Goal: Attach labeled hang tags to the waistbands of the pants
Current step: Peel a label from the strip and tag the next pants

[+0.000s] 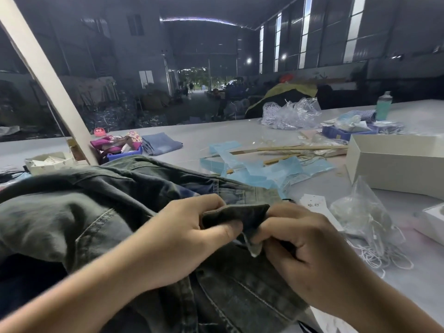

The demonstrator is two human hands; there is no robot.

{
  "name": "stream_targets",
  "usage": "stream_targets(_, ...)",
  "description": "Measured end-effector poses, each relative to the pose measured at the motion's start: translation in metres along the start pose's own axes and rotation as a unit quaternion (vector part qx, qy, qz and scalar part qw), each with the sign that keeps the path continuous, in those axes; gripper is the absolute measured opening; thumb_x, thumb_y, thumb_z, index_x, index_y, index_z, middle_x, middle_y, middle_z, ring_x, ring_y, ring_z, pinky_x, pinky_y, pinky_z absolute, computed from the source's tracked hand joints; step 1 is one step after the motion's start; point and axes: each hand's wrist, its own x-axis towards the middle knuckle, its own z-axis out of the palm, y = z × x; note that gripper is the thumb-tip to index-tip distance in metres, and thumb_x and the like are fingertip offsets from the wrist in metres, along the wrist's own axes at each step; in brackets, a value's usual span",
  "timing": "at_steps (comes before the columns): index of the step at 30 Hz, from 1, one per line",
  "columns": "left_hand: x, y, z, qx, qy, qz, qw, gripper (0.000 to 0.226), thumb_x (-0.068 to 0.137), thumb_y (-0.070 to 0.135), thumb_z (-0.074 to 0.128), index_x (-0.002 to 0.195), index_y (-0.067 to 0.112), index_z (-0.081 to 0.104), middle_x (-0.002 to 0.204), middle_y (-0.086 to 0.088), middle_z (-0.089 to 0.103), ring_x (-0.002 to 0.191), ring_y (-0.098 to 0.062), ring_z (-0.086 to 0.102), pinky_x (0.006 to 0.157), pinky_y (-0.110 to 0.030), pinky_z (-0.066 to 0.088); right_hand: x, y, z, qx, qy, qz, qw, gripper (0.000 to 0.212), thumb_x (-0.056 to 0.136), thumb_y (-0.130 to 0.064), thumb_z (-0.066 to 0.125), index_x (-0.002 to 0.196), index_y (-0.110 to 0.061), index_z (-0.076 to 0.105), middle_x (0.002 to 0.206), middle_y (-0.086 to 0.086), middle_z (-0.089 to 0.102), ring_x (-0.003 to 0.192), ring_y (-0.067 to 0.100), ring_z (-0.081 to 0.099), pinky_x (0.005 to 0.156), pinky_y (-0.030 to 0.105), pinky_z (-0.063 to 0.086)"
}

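A: The dark grey-green denim pants (101,212) lie heaped on the pale grey work table (216,133), and both hands have a folded edge of them pinched up off the heap, probably the waistband (236,212).

B: How are the fingers set?

A: The left hand (189,234) has thumb and curled fingers closed on the fold. The right hand (298,243) pinches the other end, fingers curled tight. Whether it also holds a fastener or string, I cannot tell.

B: And the tag?

A: A white card hang tag with handwriting (314,204) lies on the table just beyond the right hand, apart from the cloth. Nothing shows it attached yet.

B: So the risks?

A: I'd judge three. Thick denim may slip from a pinch this small. Letting go to reach the tag could lose the spot. And the loose white strings (382,257) beside the clear plastic bag (365,212) could snag a sweeping wrist.
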Motion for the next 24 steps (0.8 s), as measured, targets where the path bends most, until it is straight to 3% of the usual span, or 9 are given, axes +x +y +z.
stream_targets(3, 0.022, 0.022, -0.033, 0.171, -0.107, -0.02, 0.979, 0.069, 0.058, 0.094, 0.036, 0.095, 0.042, 0.062, 0.075, 0.009, 0.067, 0.068, -0.011, 0.064, 0.068, -0.04, 0.053, 0.007, 0.007, -0.005, 0.009, -0.08, 0.02, 0.997, 0.024, 0.076, -0.01, 0.057, 0.08, -0.028, 0.072, 0.092, -0.021, 0.061, 0.093, -0.002, 0.055, 0.076, 0.009, 0.038)
stream_targets(5, 0.053, 0.028, -0.044, 0.245, -0.108, -0.027, 0.963, 0.081, 0.051, 0.101, 0.027, 0.101, 0.048, 0.06, 0.086, 0.019, 0.065, 0.082, -0.003, 0.062, 0.078, -0.034, 0.052, 0.014, 0.012, -0.002, 0.02, -0.095, 0.037, 0.995, 0.023, 0.077, -0.014, 0.052, 0.081, -0.026, 0.072, 0.092, -0.019, 0.061, 0.092, -0.001, 0.054, 0.075, 0.01, 0.04)
stream_targets(9, 0.1, 0.008, -0.008, 0.409, -0.104, 0.061, 0.905, 0.056, 0.088, 0.073, 0.027, 0.126, 0.036, 0.045, 0.119, 0.007, 0.052, 0.111, -0.019, 0.05, 0.093, -0.038, 0.042, 0.038, 0.03, 0.008, 0.071, -0.103, 0.098, 0.987, 0.02, 0.078, -0.025, 0.046, 0.073, -0.015, 0.063, 0.086, -0.008, 0.06, 0.085, 0.006, 0.056, 0.069, 0.021, 0.044)
stream_targets(11, 0.118, -0.015, 0.016, 0.406, -0.117, 0.083, 0.902, 0.042, 0.104, 0.046, 0.023, 0.136, 0.022, 0.037, 0.123, -0.008, 0.051, 0.112, -0.033, 0.049, 0.095, -0.045, 0.043, 0.053, 0.047, 0.008, 0.07, -0.136, 0.146, 0.977, 0.026, 0.077, -0.031, 0.044, 0.069, -0.011, 0.059, 0.081, -0.001, 0.061, 0.078, 0.01, 0.056, 0.068, 0.033, 0.045)
stream_targets(13, 0.145, -0.032, 0.027, 0.427, -0.147, 0.027, 0.892, 0.039, 0.103, 0.043, 0.026, 0.127, 0.019, 0.045, 0.119, -0.01, 0.054, 0.108, -0.033, 0.052, 0.093, -0.043, 0.045, 0.07, 0.071, 0.008, 0.018, -0.155, 0.182, 0.971, 0.026, 0.075, -0.034, 0.044, 0.065, -0.012, 0.055, 0.077, 0.005, 0.06, 0.071, 0.015, 0.056, 0.065, 0.041, 0.046)
stream_targets(16, 0.191, -0.048, 0.036, 0.455, -0.206, -0.012, 0.866, 0.044, 0.098, 0.052, 0.032, 0.111, 0.019, 0.057, 0.109, -0.005, 0.062, 0.098, -0.025, 0.057, 0.083, -0.034, 0.044, 0.101, 0.114, 0.021, -0.058, -0.106, 0.217, 0.969, 0.012, 0.076, -0.031, 0.051, 0.068, -0.023, 0.056, 0.078, -0.005, 0.06, 0.072, 0.007, 0.055, 0.061, 0.028, 0.044)
stream_targets(19, 0.249, -0.065, 0.034, 0.474, -0.249, -0.044, 0.844, 0.035, 0.101, 0.034, 0.04, 0.11, 0.009, 0.062, 0.114, -0.009, 0.065, 0.085, -0.022, 0.051, 0.075, -0.031, 0.039, 0.145, 0.17, 0.054, -0.075, -0.136, 0.29, 0.944, 0.016, 0.078, -0.028, 0.056, 0.067, -0.016, 0.057, 0.074, 0.003, 0.06, 0.07, 0.02, 0.057, 0.058, 0.034, 0.042)
stream_targets(22, 0.302, -0.107, 0.03, 0.472, -0.216, -0.05, 0.853, 0.031, 0.1, 0.022, 0.039, 0.112, 0.007, 0.063, 0.115, -0.011, 0.063, 0.092, -0.025, 0.055, 0.083, -0.034, 0.046, 0.173, 0.227, 0.103, -0.087, -0.176, 0.373, 0.907, 0.025, 0.081, -0.021, 0.056, 0.061, -0.015, 0.042, 0.066, 0.004, 0.045, 0.059, 0.021, 0.044, 0.049, 0.028, 0.028)
stream_targets(24, 0.313, -0.153, 0.037, 0.471, -0.193, -0.105, 0.855, 0.028, 0.097, 0.023, 0.042, 0.113, 0.01, 0.062, 0.117, -0.007, 0.063, 0.102, -0.024, 0.059, 0.084, -0.033, 0.048, 0.165, 0.253, 0.136, -0.097, -0.161, 0.402, 0.896, 0.015, 0.082, -0.02, 0.053, 0.069, -0.018, 0.046, 0.076, 0.002, 0.05, 0.072, 0.023, 0.053, 0.054, 0.026, 0.034)
